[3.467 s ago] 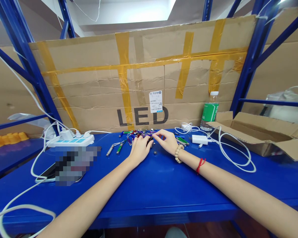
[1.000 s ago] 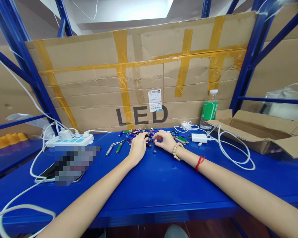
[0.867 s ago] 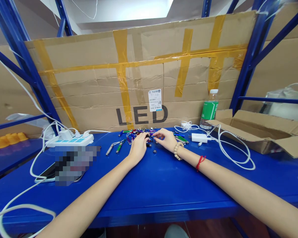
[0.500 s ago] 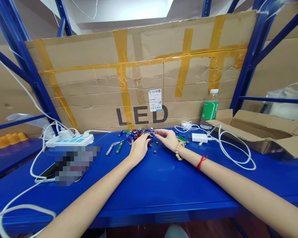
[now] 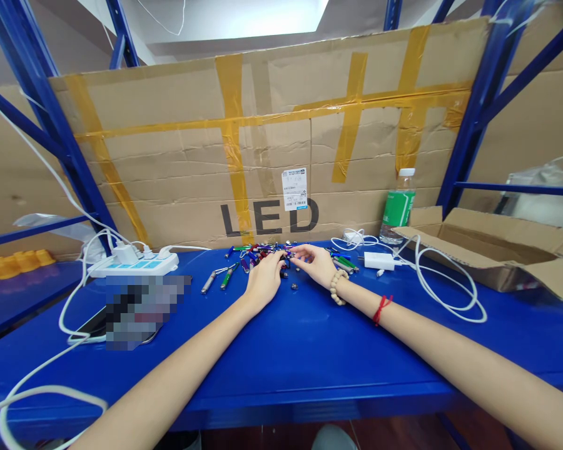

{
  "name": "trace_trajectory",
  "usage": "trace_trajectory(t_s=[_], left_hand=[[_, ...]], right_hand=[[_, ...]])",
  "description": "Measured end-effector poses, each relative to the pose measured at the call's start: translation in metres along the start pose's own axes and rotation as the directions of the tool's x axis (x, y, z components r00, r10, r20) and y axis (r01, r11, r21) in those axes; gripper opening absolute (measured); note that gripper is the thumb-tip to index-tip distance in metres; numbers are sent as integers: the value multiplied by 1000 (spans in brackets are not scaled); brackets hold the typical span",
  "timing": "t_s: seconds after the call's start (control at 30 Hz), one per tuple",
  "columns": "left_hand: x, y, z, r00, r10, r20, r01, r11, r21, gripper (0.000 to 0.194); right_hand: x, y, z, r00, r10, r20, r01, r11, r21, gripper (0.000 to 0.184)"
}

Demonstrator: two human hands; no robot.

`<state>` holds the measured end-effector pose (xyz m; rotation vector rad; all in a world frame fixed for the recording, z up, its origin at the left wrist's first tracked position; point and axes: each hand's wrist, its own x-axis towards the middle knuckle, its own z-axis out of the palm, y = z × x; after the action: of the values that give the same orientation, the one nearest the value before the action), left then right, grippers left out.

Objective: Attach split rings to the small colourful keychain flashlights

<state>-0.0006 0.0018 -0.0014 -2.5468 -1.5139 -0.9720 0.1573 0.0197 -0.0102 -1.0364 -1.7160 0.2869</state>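
At the near side of a pile of small coloured metal tubes [image 5: 248, 255], my left hand [image 5: 265, 279] is curled with its fingertips closed together. My right hand [image 5: 317, 265], with a bead bracelet at its wrist, pinches close to the left fingertips. Something small and dark seems to lie between the two hands, too small and too hidden to name. A silver tube [image 5: 209, 282] and a green tube [image 5: 227, 277] lie left of my left hand. A small metal piece [image 5: 294, 286] rests on the blue shelf [image 5: 300, 350] between my wrists.
On the left are a white power strip [image 5: 136, 267] with plugs and cables, and a partly blurred-out phone [image 5: 91, 325]. To the right stand a white charger [image 5: 379, 260] with a looped cable, a green-labelled bottle [image 5: 396, 209] and an open cardboard box [image 5: 478, 269]. Cardboard [image 5: 178, 181] closes off the back.
My right fingertips have drawn slightly closer to my left fingertips. The whole view has shifted a little; the tubes and other things lie as before.
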Motion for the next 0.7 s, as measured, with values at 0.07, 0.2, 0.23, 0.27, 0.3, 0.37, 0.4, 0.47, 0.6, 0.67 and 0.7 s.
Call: trace_trajectory(t_s=[0.07, 0.2, 0.23, 0.27, 0.3, 0.37, 0.4, 0.47, 0.6, 0.67, 0.7], left_hand=[[0, -1, 1, 1000, 6, -7, -6, 1000, -5, 31], [0, -2, 1, 999, 31, -12, -31, 999, -26, 29], [0, -2, 1, 999, 34, -10, -35, 999, -24, 28], [0, -1, 0, 999, 36, -7, -36, 999, -21, 27], [-1, -1, 0, 999, 36, -2, -36, 999, -18, 26], [-1, -1, -1, 1000, 27, 10, -27, 1000, -11, 25], [-1, 0, -1, 1000, 22, 16, -21, 1000, -8, 25], [-1, 0, -2, 1000, 15, 23, -15, 1000, -7, 24], [-2, 0, -2, 999, 31, 25, -30, 999, -20, 22], [-2, -1, -2, 999, 30, 29, -30, 999, -25, 23], [-2, -1, -2, 999, 28, 31, -27, 999, -28, 24]], right_hand=[[0, -1, -1, 1000, 18, -7, -18, 999, 40, 19], [0, -3, -2, 999, 35, -19, -34, 999, 35, 17], [0, -4, -2, 999, 35, -20, -34, 999, 27, 17], [0, -4, -2, 999, 33, -20, -32, 999, 20, 17], [0, -4, -2, 999, 29, -21, -28, 999, 15, 17], [0, -4, -1, 1000, 13, -19, -13, 1000, 14, 16], [0, -4, 0, 1000, 4, -18, -4, 1000, 17, 16], [0, -4, 0, 1000, -15, -6, 15, 1000, 27, 16], [0, -3, 0, 999, -22, 26, 20, 998, 56, 17], [0, -4, -1, 999, -17, 41, 14, 997, 76, 17], [0, -4, -1, 999, -15, 48, 11, 996, 87, 17]])
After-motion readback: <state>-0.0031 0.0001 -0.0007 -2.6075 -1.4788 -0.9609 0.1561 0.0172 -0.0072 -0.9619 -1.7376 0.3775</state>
